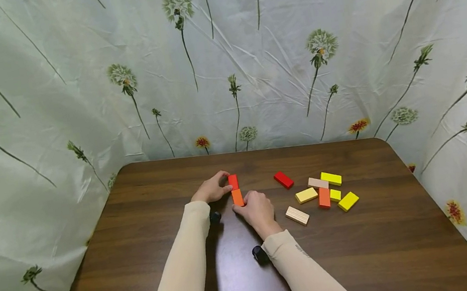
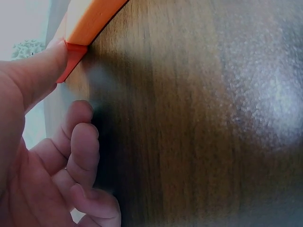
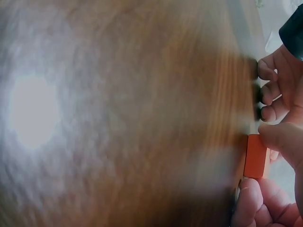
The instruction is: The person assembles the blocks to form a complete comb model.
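Observation:
Two wooden blocks lie end to end on the table, a red block at the far side and an orange block at the near side. My left hand grips the red block from the left, its thumb against the side and its other fingers loosely curled below. From the right, my right hand pinches the orange block, which shows between thumb and fingers in the right wrist view. The left hand's index finger is mostly hidden in the left wrist view.
Right of the hands lie a dark red block, a natural wood block and a loose group of several yellow, pale and orange blocks, including a yellow block. The brown table meets a flowered curtain behind.

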### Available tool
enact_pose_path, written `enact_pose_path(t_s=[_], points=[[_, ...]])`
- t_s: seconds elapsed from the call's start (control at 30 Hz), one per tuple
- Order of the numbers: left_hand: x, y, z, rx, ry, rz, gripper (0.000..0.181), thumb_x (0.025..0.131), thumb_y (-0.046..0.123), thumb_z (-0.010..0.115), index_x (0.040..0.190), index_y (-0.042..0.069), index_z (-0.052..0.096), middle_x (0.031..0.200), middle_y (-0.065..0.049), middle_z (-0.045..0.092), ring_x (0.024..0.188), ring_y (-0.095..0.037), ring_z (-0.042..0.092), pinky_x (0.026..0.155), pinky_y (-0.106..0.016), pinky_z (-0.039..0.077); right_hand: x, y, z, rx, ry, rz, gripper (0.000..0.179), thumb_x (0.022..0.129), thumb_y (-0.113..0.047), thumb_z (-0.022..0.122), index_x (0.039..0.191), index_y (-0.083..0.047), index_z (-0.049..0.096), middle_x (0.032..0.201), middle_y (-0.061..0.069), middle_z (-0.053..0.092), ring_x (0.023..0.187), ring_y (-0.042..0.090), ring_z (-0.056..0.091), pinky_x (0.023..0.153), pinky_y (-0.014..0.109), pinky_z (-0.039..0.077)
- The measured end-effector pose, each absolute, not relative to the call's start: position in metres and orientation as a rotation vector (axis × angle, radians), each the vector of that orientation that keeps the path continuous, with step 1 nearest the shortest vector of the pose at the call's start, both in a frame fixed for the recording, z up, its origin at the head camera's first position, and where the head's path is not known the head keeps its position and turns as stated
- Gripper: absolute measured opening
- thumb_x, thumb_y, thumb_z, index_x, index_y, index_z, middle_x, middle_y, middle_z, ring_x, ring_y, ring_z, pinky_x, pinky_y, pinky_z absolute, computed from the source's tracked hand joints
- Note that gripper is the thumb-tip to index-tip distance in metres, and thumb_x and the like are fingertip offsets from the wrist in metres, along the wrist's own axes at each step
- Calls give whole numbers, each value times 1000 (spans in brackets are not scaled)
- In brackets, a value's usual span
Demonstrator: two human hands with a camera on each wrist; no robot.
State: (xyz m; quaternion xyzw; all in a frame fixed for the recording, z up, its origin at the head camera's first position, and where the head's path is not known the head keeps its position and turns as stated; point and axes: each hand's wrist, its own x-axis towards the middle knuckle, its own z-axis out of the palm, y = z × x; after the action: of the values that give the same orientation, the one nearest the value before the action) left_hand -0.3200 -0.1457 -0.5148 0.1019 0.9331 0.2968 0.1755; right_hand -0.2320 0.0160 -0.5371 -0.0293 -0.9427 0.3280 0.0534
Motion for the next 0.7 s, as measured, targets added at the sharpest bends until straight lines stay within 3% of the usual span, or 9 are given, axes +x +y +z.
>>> enact_pose_path(t_s=[0.7], points=[[-319,-147,-515,314,2632,824,56,108,35,66,158,19,49,161,-20,55,146,-42,54,123,-61,42,-231,12,-540,-35,-2817,991,37,83,-42,92,75,-12,71,71,3,68,63,25,62,60,42,51]])
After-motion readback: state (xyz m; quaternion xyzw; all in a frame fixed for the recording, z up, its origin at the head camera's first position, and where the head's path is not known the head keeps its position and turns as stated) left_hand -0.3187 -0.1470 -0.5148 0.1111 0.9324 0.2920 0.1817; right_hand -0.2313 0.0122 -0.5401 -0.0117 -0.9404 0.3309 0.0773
